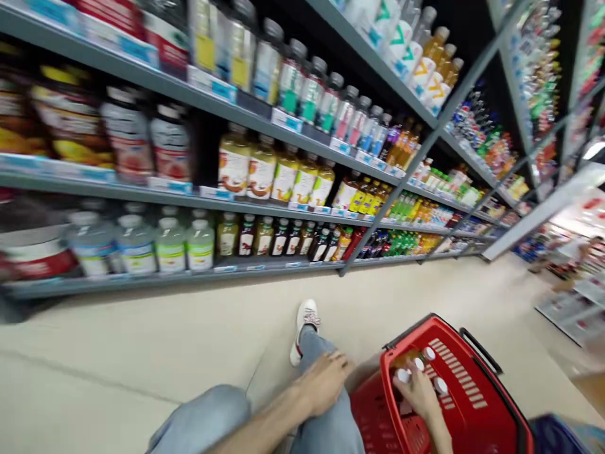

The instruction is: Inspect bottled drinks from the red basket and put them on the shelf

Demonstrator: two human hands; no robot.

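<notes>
My left hand (326, 383) lies over the knee of my blue jeans (316, 347), fingers stretched out and holding nothing. My right hand (420, 392) reaches down inside a red shopping basket (460, 378). Its fingers are closed around the top of a white-capped bottle (403, 376), whose body is mostly hidden by the hand and the basket wall. Several other white-capped bottles (440, 385) stand close around the fingers. Amber liquid shows in a bottle (404, 360) at the basket's far end.
Long grey shelves (265, 120) of drink bottles run across the front and off to the right. The basket's black handle (481, 350) lies along its right side. My white shoe (306, 325) is on the pale floor (142, 340). A display stand (574, 309) is at the far right.
</notes>
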